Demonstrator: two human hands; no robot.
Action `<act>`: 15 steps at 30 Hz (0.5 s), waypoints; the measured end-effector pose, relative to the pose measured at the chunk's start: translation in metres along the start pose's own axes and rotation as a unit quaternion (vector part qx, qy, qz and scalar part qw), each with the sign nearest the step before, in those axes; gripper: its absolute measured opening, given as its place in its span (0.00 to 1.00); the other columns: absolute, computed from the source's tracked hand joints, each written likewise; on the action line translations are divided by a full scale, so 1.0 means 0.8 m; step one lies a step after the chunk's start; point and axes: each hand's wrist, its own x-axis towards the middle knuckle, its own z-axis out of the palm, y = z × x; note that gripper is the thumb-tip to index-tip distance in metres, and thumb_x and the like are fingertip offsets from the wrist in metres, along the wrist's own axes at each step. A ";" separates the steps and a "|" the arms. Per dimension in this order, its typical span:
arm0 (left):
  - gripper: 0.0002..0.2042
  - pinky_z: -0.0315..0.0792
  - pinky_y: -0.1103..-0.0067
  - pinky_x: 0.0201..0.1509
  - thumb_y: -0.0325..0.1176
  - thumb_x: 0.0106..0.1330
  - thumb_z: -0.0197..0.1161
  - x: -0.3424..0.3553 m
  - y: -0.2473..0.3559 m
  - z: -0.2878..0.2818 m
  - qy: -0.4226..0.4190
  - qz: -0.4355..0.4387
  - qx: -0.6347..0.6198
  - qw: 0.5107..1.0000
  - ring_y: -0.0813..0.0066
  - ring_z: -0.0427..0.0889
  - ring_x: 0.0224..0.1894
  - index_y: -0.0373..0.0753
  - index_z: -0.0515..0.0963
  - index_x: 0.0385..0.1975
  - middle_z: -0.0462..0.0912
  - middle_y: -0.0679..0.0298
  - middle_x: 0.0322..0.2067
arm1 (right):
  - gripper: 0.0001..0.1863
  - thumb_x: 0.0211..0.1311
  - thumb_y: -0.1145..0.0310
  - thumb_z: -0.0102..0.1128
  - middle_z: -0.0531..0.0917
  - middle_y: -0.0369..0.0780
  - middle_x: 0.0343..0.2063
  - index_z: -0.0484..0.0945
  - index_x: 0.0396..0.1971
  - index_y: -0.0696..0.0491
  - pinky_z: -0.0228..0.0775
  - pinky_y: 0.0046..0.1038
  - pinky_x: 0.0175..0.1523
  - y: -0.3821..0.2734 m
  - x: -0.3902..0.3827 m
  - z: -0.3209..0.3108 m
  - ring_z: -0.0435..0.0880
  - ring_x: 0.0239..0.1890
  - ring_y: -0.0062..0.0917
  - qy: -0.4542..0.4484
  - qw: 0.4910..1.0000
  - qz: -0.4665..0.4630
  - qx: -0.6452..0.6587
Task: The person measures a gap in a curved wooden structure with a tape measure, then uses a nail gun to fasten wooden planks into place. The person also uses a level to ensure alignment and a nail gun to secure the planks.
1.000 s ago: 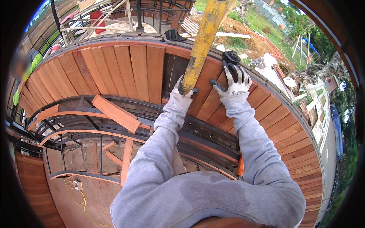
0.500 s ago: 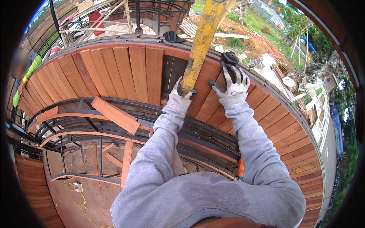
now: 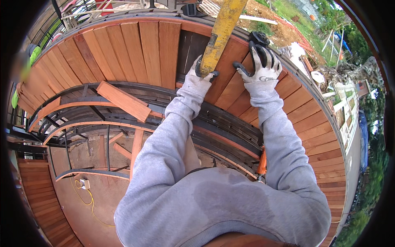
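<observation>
My left hand, in a white and black work glove, is closed around the lower end of a long, worn yellow spirit level. The level slants up and away over a dark gap in the curved row of reddish wooden planks. To its right, my gloved right hand rests on the planks with fingers spread. Its fingertips reach a black rounded object at the outer edge; I cannot tell its kind.
A loose plank lies across the curved black metal frame at left. An orange tool sits by my right arm. A yellow cord trails over the floor below. At far left a person in bright green sleeves is beside the planks.
The view has tipped so that the planks and frame sit higher in it. Both hands keep nearly the same places on the level and planks.
</observation>
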 end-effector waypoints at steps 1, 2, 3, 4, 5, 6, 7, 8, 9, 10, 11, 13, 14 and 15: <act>0.34 0.73 0.77 0.61 0.19 0.56 0.71 -0.002 -0.001 -0.001 0.002 0.002 0.002 1.000 0.70 0.79 0.56 0.33 0.65 0.65 0.78 0.54 0.55 | 0.43 0.48 0.42 0.73 0.70 0.37 0.62 0.68 0.66 0.35 0.50 0.49 0.68 -0.001 0.000 -0.001 0.65 0.65 0.38 0.001 1.000 -0.003 -0.001; 0.34 0.73 0.78 0.61 0.18 0.57 0.70 -0.002 0.005 0.000 0.000 0.007 0.003 1.000 0.70 0.79 0.57 0.33 0.64 0.65 0.78 0.54 0.55 | 0.43 0.48 0.42 0.73 0.69 0.36 0.62 0.68 0.66 0.34 0.50 0.48 0.68 -0.001 0.000 -0.001 0.65 0.65 0.37 0.000 1.000 0.002 0.002; 0.34 0.73 0.78 0.61 0.18 0.57 0.70 -0.003 0.012 0.001 -0.002 0.011 0.003 1.000 0.70 0.79 0.57 0.33 0.64 0.65 0.78 0.55 0.55 | 0.43 0.48 0.42 0.73 0.69 0.36 0.63 0.68 0.66 0.34 0.50 0.48 0.68 0.000 -0.001 0.000 0.64 0.65 0.37 -0.004 1.000 0.005 0.002; 0.34 0.72 0.78 0.62 0.17 0.57 0.69 -0.006 0.020 0.002 -0.016 -0.016 -0.008 1.000 0.70 0.78 0.57 0.33 0.63 0.66 0.77 0.55 0.56 | 0.43 0.48 0.42 0.73 0.69 0.35 0.63 0.68 0.66 0.34 0.50 0.48 0.68 0.003 -0.003 0.001 0.64 0.66 0.37 -0.007 1.000 0.007 0.002; 0.34 0.72 0.78 0.61 0.18 0.57 0.70 -0.006 0.013 0.001 -0.012 -0.005 0.000 1.000 0.72 0.79 0.56 0.35 0.64 0.66 0.78 0.56 0.54 | 0.43 0.48 0.42 0.73 0.68 0.35 0.63 0.69 0.66 0.34 0.50 0.48 0.68 0.002 -0.001 0.000 0.64 0.66 0.37 -0.009 1.000 0.008 0.005; 0.34 0.73 0.78 0.59 0.20 0.57 0.71 -0.002 0.003 -0.001 -0.007 0.008 0.011 1.000 0.73 0.79 0.55 0.36 0.64 0.66 0.79 0.57 0.53 | 0.42 0.48 0.41 0.73 0.68 0.35 0.62 0.69 0.65 0.34 0.49 0.48 0.69 -0.001 0.001 -0.001 0.63 0.66 0.36 -0.012 1.000 0.010 0.004; 0.35 0.73 0.77 0.58 0.21 0.57 0.72 -0.001 -0.007 -0.003 -0.002 0.021 0.021 1.000 0.74 0.80 0.53 0.38 0.65 0.66 0.81 0.58 0.52 | 0.42 0.48 0.41 0.72 0.68 0.35 0.62 0.70 0.65 0.34 0.49 0.48 0.69 -0.003 0.001 -0.001 0.63 0.66 0.36 -0.011 1.000 0.008 0.005; 0.35 0.73 0.77 0.59 0.22 0.57 0.72 -0.001 0.001 -0.002 -0.005 0.014 0.020 1.000 0.73 0.79 0.54 0.38 0.65 0.66 0.81 0.58 0.52 | 0.41 0.48 0.41 0.72 0.68 0.35 0.62 0.70 0.65 0.34 0.49 0.48 0.69 -0.001 0.002 -0.001 0.63 0.66 0.36 -0.009 1.000 0.007 0.003; 0.35 0.73 0.76 0.59 0.22 0.57 0.73 -0.001 0.010 -0.001 -0.009 0.007 0.020 1.000 0.72 0.79 0.55 0.38 0.65 0.66 0.80 0.57 0.52 | 0.41 0.48 0.40 0.72 0.68 0.35 0.62 0.70 0.65 0.34 0.49 0.48 0.69 0.001 0.002 -0.001 0.63 0.66 0.36 -0.007 1.000 0.006 0.001; 0.35 0.73 0.76 0.59 0.23 0.57 0.73 -0.002 0.017 0.000 -0.011 0.000 0.020 1.000 0.71 0.79 0.55 0.38 0.65 0.66 0.80 0.56 0.53 | 0.41 0.50 0.39 0.70 0.68 0.35 0.62 0.70 0.65 0.33 0.48 0.48 0.70 0.003 0.000 0.001 0.62 0.66 0.36 -0.021 1.000 0.010 -0.004; 0.35 0.73 0.75 0.60 0.25 0.57 0.74 -0.001 0.017 -0.003 -0.001 0.022 0.075 0.997 0.69 0.79 0.56 0.38 0.66 0.66 0.80 0.55 0.53 | 0.41 0.50 0.38 0.69 0.67 0.35 0.62 0.69 0.66 0.32 0.47 0.48 0.70 0.001 0.000 0.000 0.61 0.67 0.36 -0.029 0.999 0.015 -0.007; 0.35 0.73 0.73 0.60 0.28 0.57 0.75 -0.001 0.011 -0.010 0.021 0.065 0.186 0.980 0.65 0.79 0.57 0.39 0.66 0.65 0.79 0.53 0.55 | 0.41 0.51 0.37 0.68 0.67 0.34 0.63 0.68 0.66 0.31 0.46 0.48 0.71 -0.003 0.003 -0.005 0.60 0.68 0.36 -0.045 0.999 0.023 -0.012; 0.35 0.73 0.72 0.61 0.30 0.57 0.75 -0.003 0.020 -0.010 0.013 0.038 0.224 0.974 0.63 0.79 0.57 0.39 0.67 0.65 0.78 0.52 0.55 | 0.41 0.53 0.35 0.65 0.65 0.34 0.64 0.67 0.67 0.29 0.45 0.48 0.72 -0.003 0.003 -0.007 0.58 0.68 0.36 -0.061 0.998 0.025 -0.021; 0.35 0.73 0.71 0.61 0.32 0.56 0.75 -0.007 0.031 -0.009 0.006 0.011 0.263 0.965 0.61 0.78 0.58 0.39 0.67 0.65 0.77 0.51 0.56 | 0.40 0.53 0.35 0.64 0.65 0.34 0.64 0.67 0.67 0.29 0.44 0.48 0.73 -0.002 0.003 -0.009 0.57 0.68 0.36 -0.069 0.997 0.028 -0.030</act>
